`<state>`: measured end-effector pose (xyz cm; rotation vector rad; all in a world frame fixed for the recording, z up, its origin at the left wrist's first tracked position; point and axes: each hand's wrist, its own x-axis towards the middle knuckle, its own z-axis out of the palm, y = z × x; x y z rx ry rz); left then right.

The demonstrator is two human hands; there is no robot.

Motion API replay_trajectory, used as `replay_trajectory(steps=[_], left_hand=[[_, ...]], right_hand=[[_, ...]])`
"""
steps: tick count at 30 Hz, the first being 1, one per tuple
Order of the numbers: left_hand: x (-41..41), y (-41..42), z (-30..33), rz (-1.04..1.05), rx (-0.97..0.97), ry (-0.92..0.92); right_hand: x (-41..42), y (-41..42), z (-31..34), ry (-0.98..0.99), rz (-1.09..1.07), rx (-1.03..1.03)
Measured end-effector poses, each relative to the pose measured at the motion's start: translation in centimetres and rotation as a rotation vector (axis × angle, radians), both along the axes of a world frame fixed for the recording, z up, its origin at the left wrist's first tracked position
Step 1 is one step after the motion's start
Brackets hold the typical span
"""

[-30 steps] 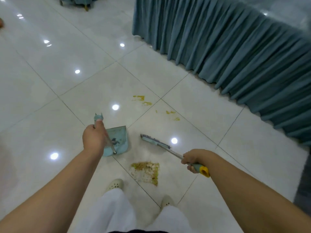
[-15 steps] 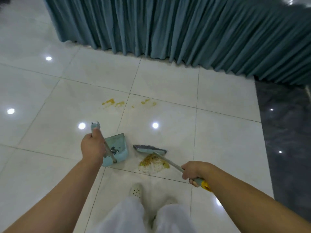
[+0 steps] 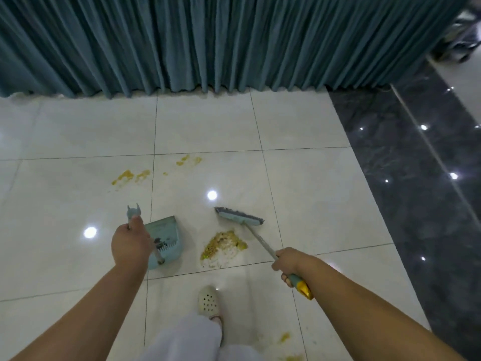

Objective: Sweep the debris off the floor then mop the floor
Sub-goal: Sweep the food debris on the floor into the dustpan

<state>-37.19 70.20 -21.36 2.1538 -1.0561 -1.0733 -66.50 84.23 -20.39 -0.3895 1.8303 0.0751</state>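
A yellowish pile of food debris point(image 3: 223, 246) lies on the white tiled floor point(image 3: 312, 194) just ahead of my foot. My left hand point(image 3: 130, 243) grips the upright handle of a light blue dustpan point(image 3: 166, 235), which stands on the floor left of the pile. My right hand point(image 3: 287, 264) grips the metal handle of a broom, near its yellow end. The broom head point(image 3: 239, 217) sits just beyond the pile, on its far right side. Smaller yellow smears point(image 3: 130, 176) mark the tiles farther off.
A pleated teal curtain point(image 3: 208, 43) hangs along the far side down to the floor. A dark marble strip point(image 3: 406, 178) runs along the right. My foot in a perforated white shoe point(image 3: 208, 302) stands near the pile. More yellow specks point(image 3: 285, 337) lie behind it.
The view has turned to face the curtain squarely. The broom head has lifted off the pile and moved to its far right side. The dustpan has stayed left of the pile.
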Motion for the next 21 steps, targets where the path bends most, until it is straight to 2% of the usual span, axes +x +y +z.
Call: replay_trajectory(steps=[3, 8, 14, 21], left_hand=[[0.7, 0.0, -0.7, -0.057, 0.020, -0.027], [1.8, 1.6, -0.4, -0.126, -0.043, 0.056], [4.5, 3.1, 0.4, -0.313, -0.096, 0.039], [8.1, 3.5, 2.4, -0.471, -0.157, -0.014]], right_hand=[[1.2, 2.2, -1.8, -0.034, -0.123, -0.021], [5.7, 5.6, -3.2, -0.113, -0.360, 0.012], [11.5, 8.1, -2.8, -0.135, -0.413, 0.016], [13.1, 10.8, 0.9, -0.097, -0.551, -0.072]])
